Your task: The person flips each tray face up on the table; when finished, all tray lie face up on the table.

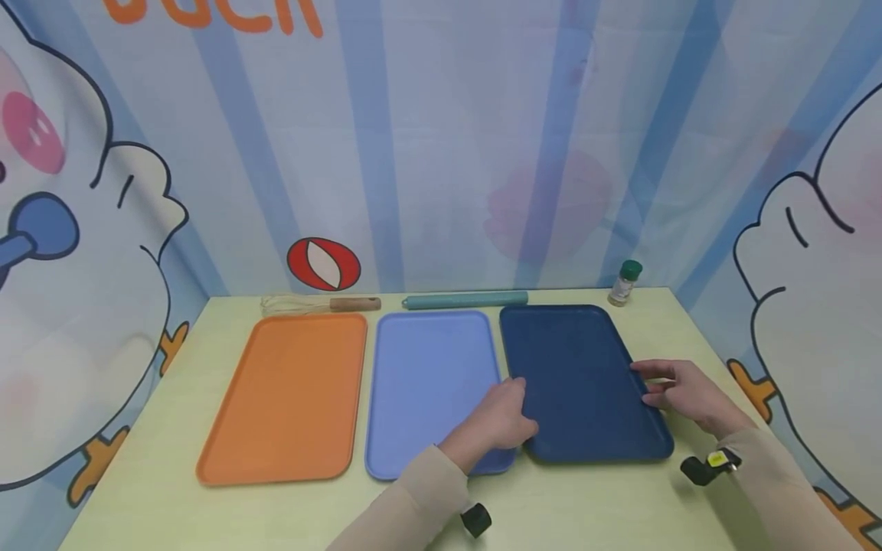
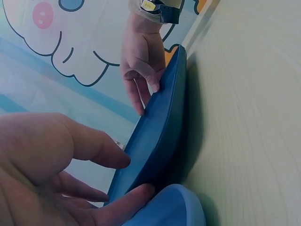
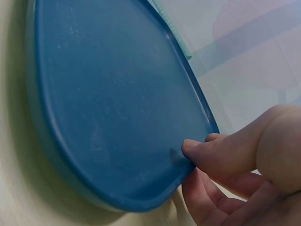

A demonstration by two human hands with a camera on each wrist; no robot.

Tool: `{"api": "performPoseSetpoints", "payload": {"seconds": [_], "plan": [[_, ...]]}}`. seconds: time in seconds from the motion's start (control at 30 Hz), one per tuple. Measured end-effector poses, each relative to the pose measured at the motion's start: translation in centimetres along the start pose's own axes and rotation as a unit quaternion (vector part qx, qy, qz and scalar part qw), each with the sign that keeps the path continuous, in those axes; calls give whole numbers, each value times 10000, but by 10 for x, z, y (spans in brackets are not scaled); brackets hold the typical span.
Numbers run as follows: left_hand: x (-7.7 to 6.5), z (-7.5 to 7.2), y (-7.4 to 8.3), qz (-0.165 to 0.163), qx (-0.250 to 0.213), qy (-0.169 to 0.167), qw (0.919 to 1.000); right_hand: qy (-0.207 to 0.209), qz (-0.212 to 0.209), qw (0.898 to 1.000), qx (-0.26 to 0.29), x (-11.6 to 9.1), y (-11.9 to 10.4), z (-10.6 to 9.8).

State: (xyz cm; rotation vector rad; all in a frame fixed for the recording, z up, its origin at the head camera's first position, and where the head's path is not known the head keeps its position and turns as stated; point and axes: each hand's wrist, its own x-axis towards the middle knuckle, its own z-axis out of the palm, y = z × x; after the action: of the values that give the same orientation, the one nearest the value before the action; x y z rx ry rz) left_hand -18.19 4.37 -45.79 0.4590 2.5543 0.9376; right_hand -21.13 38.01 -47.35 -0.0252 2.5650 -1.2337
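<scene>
A dark blue tray (image 1: 575, 383) lies on the right of the table, between both hands. My left hand (image 1: 498, 417) grips its left rim; in the left wrist view the thumb (image 2: 115, 157) is over the tray and a finger (image 2: 136, 195) lies along its outer side. On the opposite rim, my right hand (image 1: 685, 394) pinches the edge, its thumb (image 3: 200, 153) on top and fingers below. A light blue tray (image 1: 430, 383) sits just left of the dark one, partly hidden by my left hand and forearm. Shadow shows along the dark tray's near side.
An orange tray (image 1: 289, 398) lies at the left. Along the back edge are a whisk (image 1: 354, 304) with a wooden handle, a teal rolling pin (image 1: 465, 300) and a small green-capped jar (image 1: 625, 283). A printed curtain (image 1: 441, 153) hangs behind the table (image 1: 158, 459).
</scene>
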Motion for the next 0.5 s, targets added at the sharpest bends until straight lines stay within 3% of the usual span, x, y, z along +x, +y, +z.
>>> {"api": "performPoseSetpoints", "payload": {"seconds": [0.5], "plan": [[-9, -2, 10, 73, 53, -141, 9999, 44, -180, 9996, -196, -2, -1, -2]]}}
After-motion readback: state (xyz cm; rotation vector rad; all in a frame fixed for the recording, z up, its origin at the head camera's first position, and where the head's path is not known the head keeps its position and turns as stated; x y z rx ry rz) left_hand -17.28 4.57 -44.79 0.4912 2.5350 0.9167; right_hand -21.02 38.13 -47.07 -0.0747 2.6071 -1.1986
